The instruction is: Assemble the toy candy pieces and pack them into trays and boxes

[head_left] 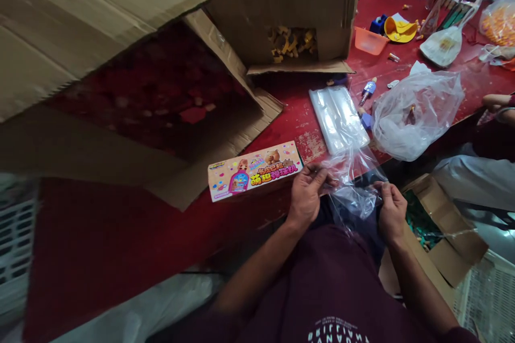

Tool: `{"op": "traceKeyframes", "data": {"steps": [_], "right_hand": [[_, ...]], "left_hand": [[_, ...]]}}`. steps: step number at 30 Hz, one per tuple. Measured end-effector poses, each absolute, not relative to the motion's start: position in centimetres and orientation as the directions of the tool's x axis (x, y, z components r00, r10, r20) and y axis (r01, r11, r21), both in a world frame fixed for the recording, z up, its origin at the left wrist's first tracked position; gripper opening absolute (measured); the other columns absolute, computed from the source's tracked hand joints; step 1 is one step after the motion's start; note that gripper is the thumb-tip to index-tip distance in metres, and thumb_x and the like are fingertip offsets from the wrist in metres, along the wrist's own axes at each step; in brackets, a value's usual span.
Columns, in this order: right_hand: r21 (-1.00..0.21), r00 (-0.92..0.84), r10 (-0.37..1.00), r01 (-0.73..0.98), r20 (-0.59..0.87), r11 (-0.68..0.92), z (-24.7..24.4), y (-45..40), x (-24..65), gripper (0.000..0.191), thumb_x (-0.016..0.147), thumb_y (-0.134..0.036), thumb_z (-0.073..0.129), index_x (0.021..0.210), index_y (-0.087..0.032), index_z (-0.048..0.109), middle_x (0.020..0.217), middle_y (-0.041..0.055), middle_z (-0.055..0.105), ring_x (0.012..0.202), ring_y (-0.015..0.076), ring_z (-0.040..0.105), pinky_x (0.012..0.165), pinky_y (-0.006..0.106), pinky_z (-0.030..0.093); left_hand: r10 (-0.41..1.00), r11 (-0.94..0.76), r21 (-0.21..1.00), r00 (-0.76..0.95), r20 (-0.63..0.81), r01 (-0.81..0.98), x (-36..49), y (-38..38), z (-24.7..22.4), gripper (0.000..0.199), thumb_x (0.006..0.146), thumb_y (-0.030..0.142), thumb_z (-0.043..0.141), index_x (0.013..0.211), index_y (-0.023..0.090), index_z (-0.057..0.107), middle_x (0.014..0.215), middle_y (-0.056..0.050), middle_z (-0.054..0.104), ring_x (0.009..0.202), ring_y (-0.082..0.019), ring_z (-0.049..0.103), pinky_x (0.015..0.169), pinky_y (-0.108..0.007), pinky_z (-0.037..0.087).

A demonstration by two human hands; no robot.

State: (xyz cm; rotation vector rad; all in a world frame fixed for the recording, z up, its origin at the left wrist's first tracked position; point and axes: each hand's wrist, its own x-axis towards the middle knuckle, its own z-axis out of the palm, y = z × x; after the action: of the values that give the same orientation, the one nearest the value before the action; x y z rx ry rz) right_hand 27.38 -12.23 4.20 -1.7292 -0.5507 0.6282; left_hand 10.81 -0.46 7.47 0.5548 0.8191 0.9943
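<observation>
With each grip closed on the bag (357, 201) – left hand (303, 198) and right hand (392, 211) pinching opposite sides by the bench (308, 143) edge – light, even tension is best, since it looks thin enough to tear.

so there's just the one view here, a head-worn cam looking forward and steeply down over the wearer's own chest, pretty close in, with the red table (120, 241) running across at a slant
</observation>
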Motion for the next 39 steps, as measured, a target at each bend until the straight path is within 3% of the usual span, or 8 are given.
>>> {"op": "traceKeyframes", "data": {"steps": [4,8,11,18,22,26,33,39], "right_hand": [[-0.892,0.696,0.562,-0.295,-0.447,-0.344,1.8,-12.6,28.4,0.045,0.074,-0.052,0.071,0.098,-0.013,0.071,0.09,0.0098,0.074,0.074,0.0208,0.066,0.064,0.032,0.05],[-0.928,0.728,0.673,0.327,0.129,-0.177,7.0,-11.6,29.8,0.073,0.082,-0.044,0.07,0.149,-0.025,0.047,0.147,0.0129,0.055,0.126,0.0297,0.059,0.1,0.048,0.051],[-0.503,0.175,0.872,0.859,0.458,0.092,13.7,-8.9,31.1,0.082,0.083,-0.045,0.074,0.156,-0.029,0.039,0.163,0.0101,0.036,0.15,0.0348,0.034,0.119,0.057,0.033],[0.15,-0.47,0.881,0.877,0.063,0.457,17.6,0.0,32.5,0.029,0.084,-0.014,0.065,0.111,-0.02,0.072,0.138,0.0082,0.064,0.15,0.0345,0.033,0.123,0.057,0.02],[0.174,-0.436,0.899,0.883,-0.04,0.436,17.7,1.7,32.8,0.016,0.088,-0.009,0.055,0.089,-0.015,0.069,0.092,0.0104,0.074,0.106,0.0267,0.066,0.096,0.04,0.046],[0.135,-0.34,0.94,0.932,0.003,0.337,20.0,1.8,32.8,0.017,0.089,-0.018,0.063,0.106,-0.015,0.064,0.095,0.0093,0.073,0.087,0.023,0.068,0.068,0.031,0.045],[0.232,-0.362,0.93,0.912,0.062,0.339,21.3,1.8,33.3,0.089,0.071,-0.044,0.085,0.147,-0.021,0.044,0.102,0.0102,0.07,0.076,0.0249,0.065,0.061,0.031,0.041],[0.249,-0.216,0.971,0.951,0.101,0.185,24.7,9.1,32.8,0.05,0.093,-0.049,0.065,0.126,-0.012,0.061,0.099,0.0171,0.071,0.085,0.0288,0.066,0.074,0.04,0.046]], "left_hand": [[0.975,0.195,0.869,0.188,-0.121,-0.454,9.9,2.0,9.2,0.044,0.078,0.04,0.083,0.108,0.022,0.056,0.07,0.006,0.066,0.055,-0.009,0.062,0.055,-0.02,0.052],[0.903,-0.049,0.976,0.408,0.133,-0.211,10.2,2.3,10.5,0.031,0.092,0.03,0.07,0.119,0.022,0.059,0.077,0.003,0.065,0.062,-0.009,0.061,0.056,-0.019,0.048],[0.709,-0.293,0.951,0.646,0.283,-0.096,10.4,1.9,11.6,0.023,0.097,0.023,0.06,0.12,0.022,0.061,0.087,-0.001,0.07,0.073,-0.011,0.065,0.065,-0.022,0.051],[0.312,-0.735,0.676,0.853,0.419,-0.063,7.9,1.9,14.5,0.029,0.098,0.012,0.048,0.119,0.021,0.064,0.101,-0.006,0.07,0.084,-0.015,0.068,0.071,-0.026,0.055],[0.497,-0.798,0.537,0.801,0.333,0.272,4.2,3.7,15.4,0.023,0.092,0.007,0.051,0.097,0.018,0.07,0.093,-0.005,0.067,0.079,-0.015,0.065,0.071,-0.028,0.055],[0.662,-0.749,0.419,0.606,0.441,0.513,1.7,6.4,16.6,0.018,0.089,0.008,0.057,0.1,0.015,0.069,0.094,-0.005,0.067,0.085,-0.017,0.067,0.077,-0.03,0.057],[0.483,-0.862,0.063,0.778,0.401,0.503,0.8,12.5,16.8,0.028,0.089,0.006,0.051,0.103,0.018,0.072,0.104,-0.008,0.067,0.093,-0.018,0.067,0.077,-0.03,0.058],[0.721,-0.669,0.037,0.637,0.271,0.742,-0.6,18.0,24.0,0.037,0.086,0.008,0.056,0.122,0.013,0.066,0.12,-0.01,0.066,0.105,-0.026,0.069,0.094,-0.045,0.057]]}}
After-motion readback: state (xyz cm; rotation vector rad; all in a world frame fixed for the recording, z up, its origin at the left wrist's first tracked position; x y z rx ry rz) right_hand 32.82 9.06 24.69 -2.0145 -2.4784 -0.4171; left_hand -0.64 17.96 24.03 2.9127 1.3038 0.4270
